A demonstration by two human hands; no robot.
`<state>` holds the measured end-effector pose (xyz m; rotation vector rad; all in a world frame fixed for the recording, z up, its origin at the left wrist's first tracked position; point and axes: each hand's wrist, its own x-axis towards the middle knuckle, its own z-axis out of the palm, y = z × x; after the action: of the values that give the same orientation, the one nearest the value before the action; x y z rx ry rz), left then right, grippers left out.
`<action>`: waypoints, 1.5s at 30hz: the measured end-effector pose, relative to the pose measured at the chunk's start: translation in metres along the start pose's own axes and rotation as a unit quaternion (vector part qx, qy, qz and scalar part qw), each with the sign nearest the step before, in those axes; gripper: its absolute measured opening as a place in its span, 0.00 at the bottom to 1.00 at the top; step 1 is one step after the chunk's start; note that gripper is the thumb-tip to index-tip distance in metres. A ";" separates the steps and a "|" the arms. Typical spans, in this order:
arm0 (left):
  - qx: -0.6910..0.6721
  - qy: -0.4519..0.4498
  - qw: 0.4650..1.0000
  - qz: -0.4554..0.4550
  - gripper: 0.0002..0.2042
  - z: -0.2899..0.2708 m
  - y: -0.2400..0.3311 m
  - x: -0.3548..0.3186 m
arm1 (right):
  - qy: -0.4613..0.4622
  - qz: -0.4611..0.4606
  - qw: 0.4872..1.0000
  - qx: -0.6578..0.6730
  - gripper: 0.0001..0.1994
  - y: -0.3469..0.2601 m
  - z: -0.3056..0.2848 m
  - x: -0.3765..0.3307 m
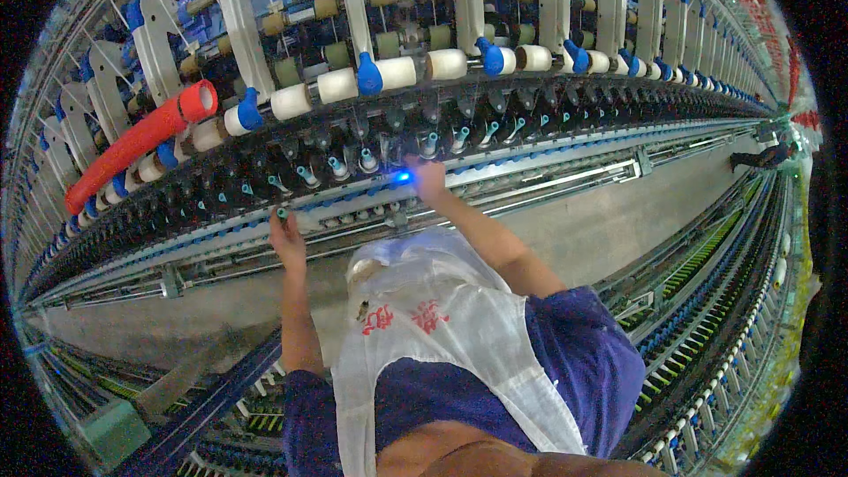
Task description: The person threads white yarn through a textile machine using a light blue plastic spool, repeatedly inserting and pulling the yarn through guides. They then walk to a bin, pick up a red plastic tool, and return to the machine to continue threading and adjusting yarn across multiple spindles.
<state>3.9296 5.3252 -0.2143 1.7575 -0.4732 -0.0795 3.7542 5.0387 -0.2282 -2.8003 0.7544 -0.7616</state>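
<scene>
A long spinning frame stretches across in front of me, with a row of spindles carrying teal-tipped bobbins [368, 159]. My left hand [287, 240] is below this row, its fingers closed round a small dark bobbin [282, 213] with a teal end. Up at the row, to the right, my right hand [430, 180] reaches in among the spindles. A bright blue light [404, 177] shines beside its fingers, which are blurred, so whether they grip anything cannot be made out.
Above the spindles run white rollers [337, 86] between grey arms with blue ends. A red tube [141, 146] lies across them at the left. Metal rails [548, 184] pass below my hands. Another frame [698, 309] stands behind me; a person [767, 157] is far right.
</scene>
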 end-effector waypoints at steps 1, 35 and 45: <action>0.049 -0.006 0.997 0.057 0.12 0.013 0.026 -0.005 | -0.128 0.118 0.984 -0.026 0.11 -0.003 -0.006 0.006; -0.570 -0.211 0.784 -0.121 0.15 0.096 0.259 0.041 | -0.414 0.023 0.589 0.693 0.24 0.004 -0.198 0.030; 0.429 -0.562 0.701 0.094 0.28 0.077 0.170 -0.024 | -0.108 0.049 0.798 0.591 0.04 0.040 -0.197 0.024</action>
<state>3.8381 5.2352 -0.0770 2.3984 -1.8165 -0.9686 3.6549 4.9911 -0.0585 -1.6297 0.2019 -0.5609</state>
